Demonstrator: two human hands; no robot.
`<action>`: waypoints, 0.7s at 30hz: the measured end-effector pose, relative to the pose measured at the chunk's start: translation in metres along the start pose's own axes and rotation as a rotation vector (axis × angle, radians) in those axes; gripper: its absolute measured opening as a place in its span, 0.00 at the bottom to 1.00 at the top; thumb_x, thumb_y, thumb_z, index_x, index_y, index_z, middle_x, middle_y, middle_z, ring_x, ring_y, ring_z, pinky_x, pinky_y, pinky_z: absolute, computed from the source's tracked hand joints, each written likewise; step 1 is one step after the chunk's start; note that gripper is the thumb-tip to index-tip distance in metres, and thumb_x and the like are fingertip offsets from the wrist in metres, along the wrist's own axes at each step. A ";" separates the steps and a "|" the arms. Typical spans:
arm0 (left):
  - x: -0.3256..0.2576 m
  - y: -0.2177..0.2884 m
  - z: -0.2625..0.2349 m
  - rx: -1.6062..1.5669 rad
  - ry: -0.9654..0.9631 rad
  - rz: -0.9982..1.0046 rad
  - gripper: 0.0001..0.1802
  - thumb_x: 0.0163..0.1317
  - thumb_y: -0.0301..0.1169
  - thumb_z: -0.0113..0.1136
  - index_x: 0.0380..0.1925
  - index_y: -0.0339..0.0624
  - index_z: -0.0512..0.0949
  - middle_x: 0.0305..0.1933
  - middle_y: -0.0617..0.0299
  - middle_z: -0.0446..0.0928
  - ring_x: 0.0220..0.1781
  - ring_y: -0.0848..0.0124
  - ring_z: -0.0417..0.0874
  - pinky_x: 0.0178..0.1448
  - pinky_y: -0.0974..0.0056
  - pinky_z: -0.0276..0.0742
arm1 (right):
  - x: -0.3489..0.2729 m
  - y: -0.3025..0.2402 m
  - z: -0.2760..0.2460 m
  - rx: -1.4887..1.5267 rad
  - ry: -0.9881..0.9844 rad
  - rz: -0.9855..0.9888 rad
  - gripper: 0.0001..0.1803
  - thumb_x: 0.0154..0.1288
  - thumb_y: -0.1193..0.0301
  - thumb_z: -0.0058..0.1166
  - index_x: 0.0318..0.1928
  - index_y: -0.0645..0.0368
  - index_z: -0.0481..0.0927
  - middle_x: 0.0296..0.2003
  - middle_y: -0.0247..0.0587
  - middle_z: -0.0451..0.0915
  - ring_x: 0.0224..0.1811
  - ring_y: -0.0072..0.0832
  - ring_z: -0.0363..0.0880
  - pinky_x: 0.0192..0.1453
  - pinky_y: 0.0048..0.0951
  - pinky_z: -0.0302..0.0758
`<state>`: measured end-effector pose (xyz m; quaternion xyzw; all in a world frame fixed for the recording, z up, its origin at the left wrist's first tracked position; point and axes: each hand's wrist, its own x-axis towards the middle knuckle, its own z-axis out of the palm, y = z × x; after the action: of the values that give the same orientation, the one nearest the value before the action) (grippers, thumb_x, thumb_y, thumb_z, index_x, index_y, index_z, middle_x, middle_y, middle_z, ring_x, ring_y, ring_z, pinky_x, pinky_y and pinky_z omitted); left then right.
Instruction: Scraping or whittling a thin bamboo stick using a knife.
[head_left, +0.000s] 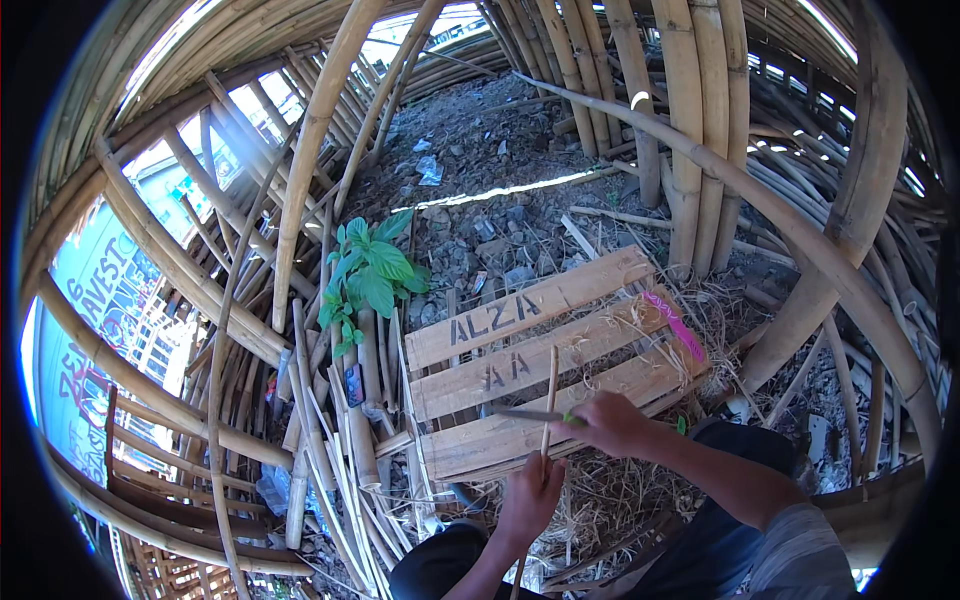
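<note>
My left hand point(530, 503) is closed round a thin bamboo stick point(552, 385), which stands nearly upright with its top above the fist and its lower end running down past my wrist. My right hand point(612, 425) grips a knife point(530, 414) by its greenish handle. The knife's dark blade points left and crosses the stick just above my left fist; whether it cuts in cannot be made out. Beyond both hands lies a slatted wooden crate point(500, 385) with dark stencilled lettering, pink marks at its right side and shavings scattered on top.
A pile of thin bamboo strips point(335, 480) lies to the left. Behind it grows a leafy green plant point(375, 268). Straw-like shavings point(590, 510) cover the ground by my legs. A long bamboo pole point(740, 180) slants across the right, near thick upright bamboo posts point(690, 150).
</note>
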<state>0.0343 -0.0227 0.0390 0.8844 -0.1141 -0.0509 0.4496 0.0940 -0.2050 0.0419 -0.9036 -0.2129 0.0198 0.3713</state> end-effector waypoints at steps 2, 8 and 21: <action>0.000 -0.001 -0.001 -0.009 0.001 0.019 0.15 0.62 0.32 0.54 0.24 0.34 0.64 0.14 0.47 0.68 0.17 0.47 0.72 0.20 0.54 0.62 | -0.002 -0.003 0.007 -0.057 -0.007 -0.034 0.32 0.61 0.45 0.45 0.16 0.63 0.75 0.10 0.48 0.70 0.15 0.42 0.73 0.24 0.42 0.70; 0.000 0.004 0.000 -0.007 -0.008 -0.035 0.16 0.62 0.32 0.54 0.22 0.33 0.63 0.14 0.49 0.65 0.14 0.55 0.65 0.22 0.57 0.60 | 0.014 0.014 -0.015 -0.157 0.195 0.134 0.33 0.62 0.44 0.42 0.16 0.62 0.75 0.11 0.47 0.71 0.17 0.44 0.74 0.26 0.43 0.72; 0.000 0.006 0.002 -0.005 -0.007 -0.027 0.17 0.63 0.34 0.54 0.23 0.33 0.63 0.14 0.49 0.65 0.14 0.57 0.64 0.22 0.57 0.60 | 0.013 0.018 -0.012 -0.195 0.208 0.141 0.33 0.63 0.44 0.41 0.15 0.60 0.74 0.10 0.46 0.70 0.16 0.44 0.74 0.25 0.43 0.71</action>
<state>0.0335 -0.0276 0.0430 0.8845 -0.1035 -0.0607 0.4508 0.1150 -0.2189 0.0399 -0.9453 -0.1104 -0.0686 0.2993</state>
